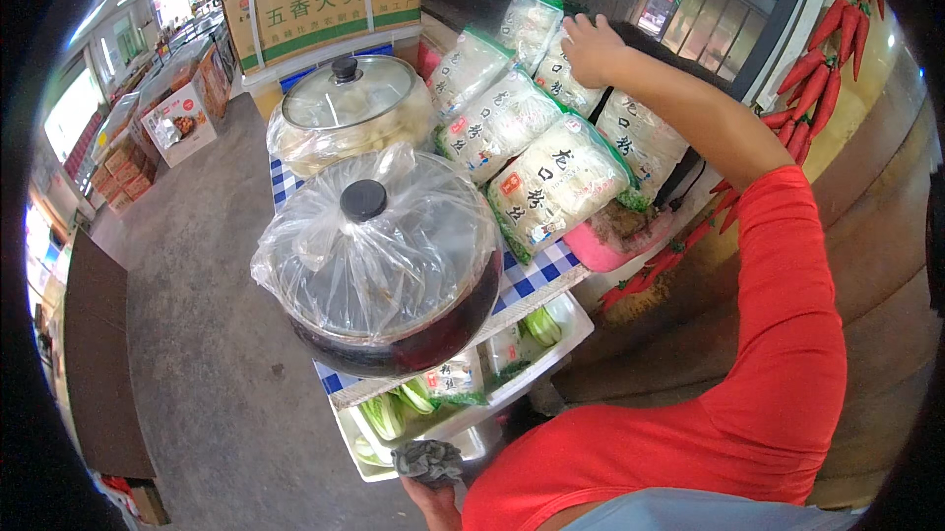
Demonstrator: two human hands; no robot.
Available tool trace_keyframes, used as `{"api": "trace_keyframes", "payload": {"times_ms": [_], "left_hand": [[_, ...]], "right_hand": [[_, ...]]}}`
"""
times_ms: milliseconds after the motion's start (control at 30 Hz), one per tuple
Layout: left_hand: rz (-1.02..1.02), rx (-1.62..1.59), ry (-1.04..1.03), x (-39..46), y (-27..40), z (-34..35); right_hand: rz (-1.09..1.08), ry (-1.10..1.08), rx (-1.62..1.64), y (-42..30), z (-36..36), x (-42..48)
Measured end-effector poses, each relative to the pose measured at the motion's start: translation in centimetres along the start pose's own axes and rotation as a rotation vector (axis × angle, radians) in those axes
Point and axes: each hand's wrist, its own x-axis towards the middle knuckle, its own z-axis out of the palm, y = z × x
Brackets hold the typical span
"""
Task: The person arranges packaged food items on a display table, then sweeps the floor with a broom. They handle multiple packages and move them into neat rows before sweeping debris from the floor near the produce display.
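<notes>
My right hand (590,51) reaches over the back of the stand and rests on a packet of glass noodles (554,77), its fingers spread. Several more such packets (561,169), clear plastic with green edges, lie about it in two leaning rows. At the bottom, my left hand (432,490) holds a crumpled grey cloth (428,461). Between the hands stands a large dark pot (399,354) with a glass lid and black knob, wrapped in clear plastic. A second lidded pot (351,106), also partly wrapped, sits behind it.
Below the checked tabletop (543,273), a white foam box (576,324) holds leafy vegetables and noodle packets. A cardboard carton (325,7) stands behind the pots. A pink object (598,247) lies at the right edge, and red chili decorations (812,88) hang along the wall.
</notes>
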Motion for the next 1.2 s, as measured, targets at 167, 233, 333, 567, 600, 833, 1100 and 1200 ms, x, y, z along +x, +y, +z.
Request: {"api": "trace_keyframes", "payload": {"times_ms": [167, 233, 333, 567, 600, 833, 1100, 1200], "left_hand": [[-0.009, -0.024, 0.057, 0.0, 0.1, 0.4], [-0.031, -0.024, 0.052, 0.1, 0.1, 0.1], [0.009, -0.013, 0.012, -0.4, -0.1, 0.8], [0.007, -0.039, 0.046, -0.6, -0.3, -0.4], [0.024, -0.027, 0.028, -0.7, -0.2, -0.4], [0.065, -0.105, -0.112, -1.3, 0.4, -0.9], [0.113, -0.107, -0.09, -1.5, 0.5, -2.3], [0.132, -0.101, -0.149, -1.6, 0.6, -2.1]], "right_hand": [[-0.131, 0.018, 0.056, -1.7, 1.0, -0.9], [-0.101, -0.058, 0.037, -2.3, 1.0, -1.6], [-0.084, -0.101, 0.03, -2.6, 1.7, -1.6], [-0.003, -0.167, 0.106, -3.3, 1.2, -2.4], [-0.001, -0.168, 0.116, -3.3, 1.1, -2.3], [0.072, -0.194, 0.131, -3.3, 1.6, -2.4], [0.081, -0.2, 0.155, -2.8, 0.1, -1.7], [0.08, -0.11, 0.183, -1.5, -0.7, -1.1]]}}
